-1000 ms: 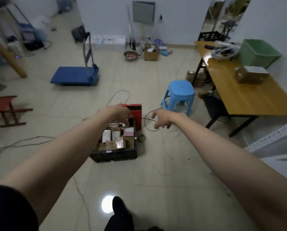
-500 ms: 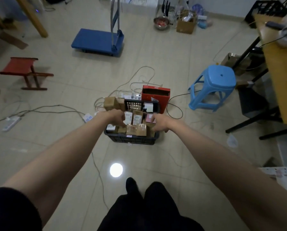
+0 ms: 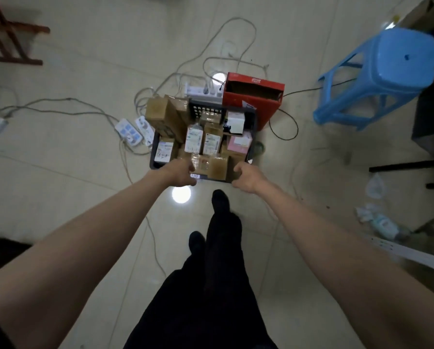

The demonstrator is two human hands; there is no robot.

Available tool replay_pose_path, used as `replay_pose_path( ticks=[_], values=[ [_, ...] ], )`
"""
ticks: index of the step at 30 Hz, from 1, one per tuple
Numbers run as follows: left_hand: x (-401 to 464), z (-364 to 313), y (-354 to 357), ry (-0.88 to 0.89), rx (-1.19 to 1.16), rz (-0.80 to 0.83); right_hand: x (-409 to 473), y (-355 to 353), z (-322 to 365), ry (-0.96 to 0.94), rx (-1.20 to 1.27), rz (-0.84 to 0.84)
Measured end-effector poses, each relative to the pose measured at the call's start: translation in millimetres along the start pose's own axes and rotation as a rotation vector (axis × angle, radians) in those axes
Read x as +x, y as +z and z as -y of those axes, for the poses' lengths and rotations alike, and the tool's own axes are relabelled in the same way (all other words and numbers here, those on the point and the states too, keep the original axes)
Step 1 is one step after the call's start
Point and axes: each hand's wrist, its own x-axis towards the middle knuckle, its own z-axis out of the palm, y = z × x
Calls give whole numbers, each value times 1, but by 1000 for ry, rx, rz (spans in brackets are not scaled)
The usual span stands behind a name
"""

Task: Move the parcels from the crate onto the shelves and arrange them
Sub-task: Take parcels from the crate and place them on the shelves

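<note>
A black plastic crate [image 3: 253, 127] sits on the tiled floor, packed with several parcels: brown cardboard boxes [image 3: 165, 117], white-labelled packets [image 3: 194, 139] and a pink one [image 3: 240, 143]. My left hand [image 3: 179, 172] curls over the crate's near rim at its left corner. My right hand [image 3: 246, 176] grips the same rim at the right corner. Both arms reach straight down to it. The fingertips are hidden behind the rim.
A red open box [image 3: 253, 96] stands behind the crate. Power strips [image 3: 134, 129] and loose cables lie to the left and behind. A blue plastic stool [image 3: 384, 71] stands at right, a red stool [image 3: 4, 34] at far left. A white shelf edge [image 3: 409, 255] shows lower right.
The view has tilted down and drawn closer to the crate. Both hands have come from above the parcels onto the crate's near rim.
</note>
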Motion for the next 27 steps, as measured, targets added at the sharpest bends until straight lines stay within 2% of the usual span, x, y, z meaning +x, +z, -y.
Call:
replay_pose_path(
  ticks=[8,17,23,27],
  values=[
    [130,1,48,-139,-290,74,143,34,-46,166,159,138],
    [273,28,100,-278,-591,47,285,91,-74,307,444,121],
    [304,26,119,-206,-716,51,323,115,-79,341,515,157],
    [290,19,118,-148,-678,22,306,109,-75,344,545,54]
  ],
)
